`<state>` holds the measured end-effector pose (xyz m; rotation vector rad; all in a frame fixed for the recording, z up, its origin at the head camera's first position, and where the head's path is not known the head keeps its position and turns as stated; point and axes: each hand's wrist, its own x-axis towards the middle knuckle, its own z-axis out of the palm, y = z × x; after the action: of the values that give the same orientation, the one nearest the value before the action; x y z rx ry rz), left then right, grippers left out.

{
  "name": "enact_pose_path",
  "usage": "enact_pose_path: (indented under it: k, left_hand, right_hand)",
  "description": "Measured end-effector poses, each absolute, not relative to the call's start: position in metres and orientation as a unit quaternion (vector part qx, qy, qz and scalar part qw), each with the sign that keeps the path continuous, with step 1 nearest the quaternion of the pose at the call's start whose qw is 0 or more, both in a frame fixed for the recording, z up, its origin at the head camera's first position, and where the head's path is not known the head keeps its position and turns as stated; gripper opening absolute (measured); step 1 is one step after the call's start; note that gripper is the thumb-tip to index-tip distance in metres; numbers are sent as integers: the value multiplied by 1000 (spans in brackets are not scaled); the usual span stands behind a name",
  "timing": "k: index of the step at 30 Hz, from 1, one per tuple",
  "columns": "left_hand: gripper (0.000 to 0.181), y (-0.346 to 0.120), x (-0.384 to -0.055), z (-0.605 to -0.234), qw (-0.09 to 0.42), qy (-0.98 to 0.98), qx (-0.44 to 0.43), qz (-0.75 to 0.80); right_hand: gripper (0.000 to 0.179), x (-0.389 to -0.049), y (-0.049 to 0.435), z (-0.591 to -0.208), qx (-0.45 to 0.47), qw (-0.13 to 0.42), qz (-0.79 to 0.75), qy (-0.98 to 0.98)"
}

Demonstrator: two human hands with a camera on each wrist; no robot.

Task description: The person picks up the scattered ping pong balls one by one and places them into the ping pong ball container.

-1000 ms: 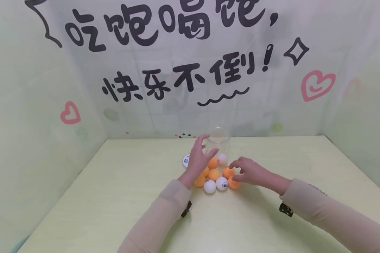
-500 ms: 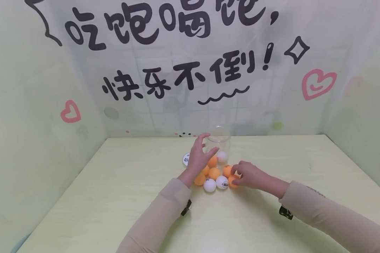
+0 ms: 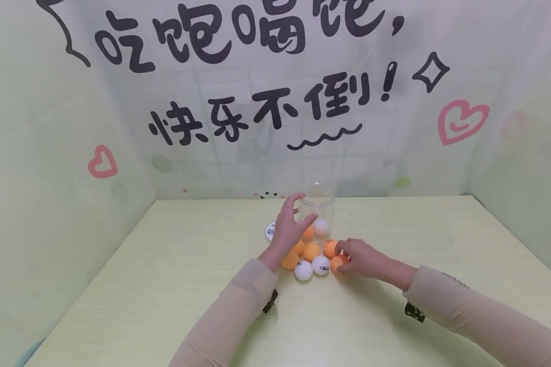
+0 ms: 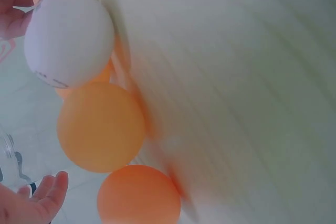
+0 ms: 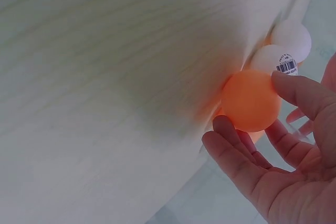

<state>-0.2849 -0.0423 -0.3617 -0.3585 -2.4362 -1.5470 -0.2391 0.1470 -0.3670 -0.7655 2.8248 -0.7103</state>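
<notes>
In the head view, we are seeing the left hand [image 3: 287, 224], fingers spread, beside a clear container [image 3: 321, 210] on the desk [image 3: 202, 255]; contact is remaining unclear to us. In the left wrist view, we are spotting a white ball [image 4: 70, 38] near an orange ball [image 4: 101, 127]. In the right wrist view, we are watching the right hand [image 5: 294, 179] pinching another orange ball [image 5: 251, 100].

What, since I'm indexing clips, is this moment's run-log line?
left hand: at clear container, contact unclear | right hand: holds orange ball | front white balls: on table

R hand [image 3: 366, 259] lower vs 1 sec ago, thumb + fingers closer in, now round orange ball [image 5: 251, 101]
</notes>
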Motion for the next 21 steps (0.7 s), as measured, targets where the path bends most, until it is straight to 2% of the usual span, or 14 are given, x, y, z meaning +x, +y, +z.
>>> enact_pose_path:
  k: [9, 21]
  left_hand:
    - [55, -43, -283, -361, 118, -830, -122, -531]
    - [55, -43, -287, -362, 127, -832, -128, -525]
  right_hand:
    - [18, -238, 146, -366, -254, 68, -230, 937]
    - [25, -241, 145, -342, -251, 80, -212, 941]
